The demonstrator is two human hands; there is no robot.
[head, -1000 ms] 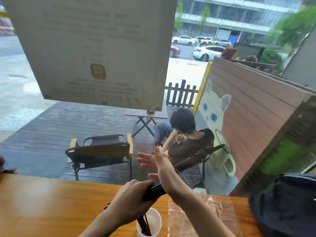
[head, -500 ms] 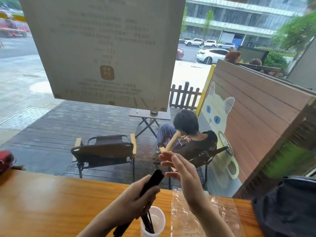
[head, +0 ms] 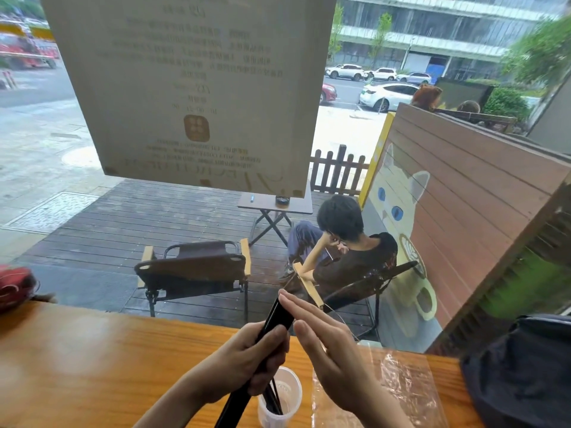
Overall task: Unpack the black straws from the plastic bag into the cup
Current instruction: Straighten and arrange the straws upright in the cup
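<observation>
Left hand (head: 247,362) is clamped round a bundle of black straws (head: 278,319), held steeply tilted: upper end points up and away near the window, lower end runs down past the wrist toward the bottom edge of the view. Right hand (head: 327,350) is flat and open, fingers together, palm pressed against the upper side of the bundle, gripping nothing; looks like it is squaring the straws up. Cup (head: 282,396) stands on the bench (head: 92,359) just below the left hand, translucent white, with a few black straws already leaning inside. Plastic bag (head: 401,387) lies flat on the bench right of the cup, under the right forearm; it looks empty, though glare on the film makes that hard to confirm. Dark bag (head: 525,375) sits at the far right of the bench, well clear. Step in hand, as I read it: straws are out of the packaging and being aligned before going into the cup. So most of the job is done and the drop-in is left. Next move needs the bundle's lower end swung over the cup mouth, since it currently passes to the left of the cup, not over it. Then lower it inside the rim and loosen the grip. Risk: the cup is light and the straws long, so a bump could tip it.
</observation>
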